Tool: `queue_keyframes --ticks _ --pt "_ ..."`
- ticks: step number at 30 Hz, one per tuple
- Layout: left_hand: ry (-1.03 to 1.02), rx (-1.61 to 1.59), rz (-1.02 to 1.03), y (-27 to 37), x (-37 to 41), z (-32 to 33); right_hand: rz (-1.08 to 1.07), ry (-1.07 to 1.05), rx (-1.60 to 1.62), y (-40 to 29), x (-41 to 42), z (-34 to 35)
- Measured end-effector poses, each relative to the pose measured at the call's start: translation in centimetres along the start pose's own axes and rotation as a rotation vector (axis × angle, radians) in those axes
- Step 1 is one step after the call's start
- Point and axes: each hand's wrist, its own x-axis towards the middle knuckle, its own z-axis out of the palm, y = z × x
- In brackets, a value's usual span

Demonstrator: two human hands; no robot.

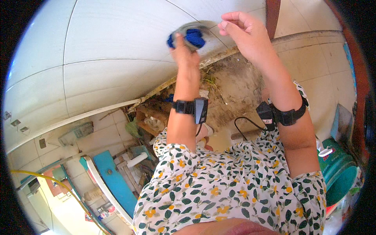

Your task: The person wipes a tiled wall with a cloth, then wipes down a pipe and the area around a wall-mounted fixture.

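Note:
My left hand grips a blue and grey cloth in front of the white tiled wall. Motion blurs the cloth, so its exact shape and whether it touches the tiles cannot be told. To the right, my right hand is raised near the wall, its fingers loosely curled with a gap between thumb and forefinger. Nothing shows in that hand. Each forearm wears a black strap with a small device, the left device and the right device.
Dirt and a few green blades cover the floor along the wall's base. A blue board and wooden pieces lie at lower left, near a yellow hose. A green bucket is at my right. A dark red post stands beyond my right hand.

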Motion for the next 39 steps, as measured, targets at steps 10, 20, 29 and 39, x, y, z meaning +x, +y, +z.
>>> queue_keyframes --ticks 10,20,29,39 --pt "0.246 -0.041 -0.200 -2.8 2.6 -4.6 0.007 -0.052 -0.051 -0.8 -0.7 1.2" --pt "0.133 -0.065 -0.084 0.3 1.3 -1.0 0.023 -0.046 -0.141 -1.0 -0.8 0.8" --pt "0.217 -0.077 -0.071 -0.8 2.0 -1.9 -0.008 -0.041 -0.152 -0.2 -0.9 1.3" --pt "0.086 -0.114 -0.191 -2.7 3.6 -6.4 -0.089 -0.001 -0.088 0.2 -0.8 2.2"
